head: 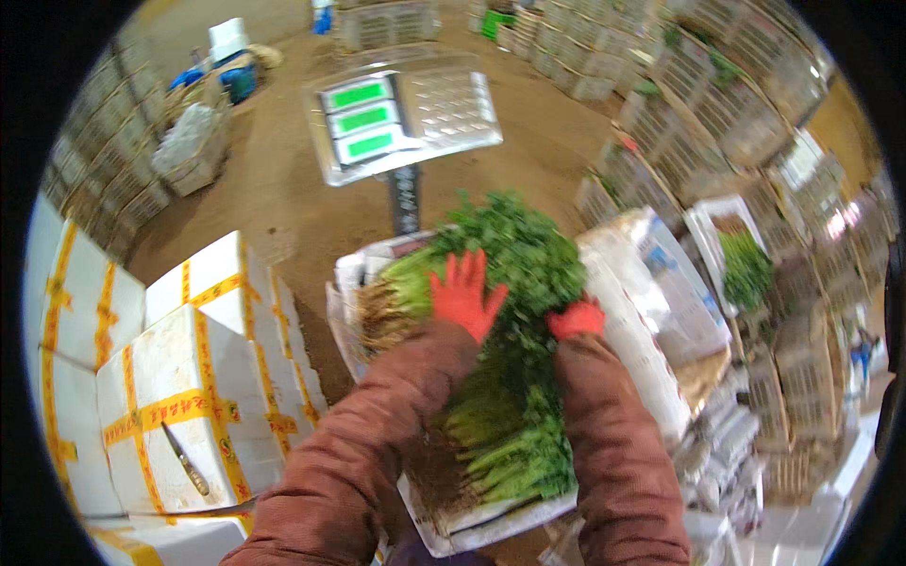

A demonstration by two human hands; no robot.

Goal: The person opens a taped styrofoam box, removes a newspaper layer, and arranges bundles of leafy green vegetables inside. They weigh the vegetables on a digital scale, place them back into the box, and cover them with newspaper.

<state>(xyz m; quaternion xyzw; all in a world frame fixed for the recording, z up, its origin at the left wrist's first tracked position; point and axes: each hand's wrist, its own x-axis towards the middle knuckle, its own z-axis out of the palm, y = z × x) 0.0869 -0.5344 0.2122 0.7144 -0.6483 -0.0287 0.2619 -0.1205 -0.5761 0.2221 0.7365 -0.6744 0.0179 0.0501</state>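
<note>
My left hand (467, 293), in a red glove, lies with its fingers apart on top of rooted leafy greens (520, 247) that look like Chinese celery. Their pale stalks and brown roots point left, the leaves right. At the right edge of the leaves is my right hand (579, 318), also red-gloved; its fingers are partly hidden, so its grip is unclear. Behind these greens stands the display head of an electronic scale (407, 113) with three lit green windows. Nearer to me, more greens (520, 453) lie in a white foam box (495, 527), between my forearms.
Taped white foam boxes (163, 410) are stacked at left, with a knife (185, 460) lying on one. Bundled plastic film (658, 283) sits close at right. Another foam box (708, 212) holds greens (743, 265). Plastic crates (715, 92) stand stacked at the far right.
</note>
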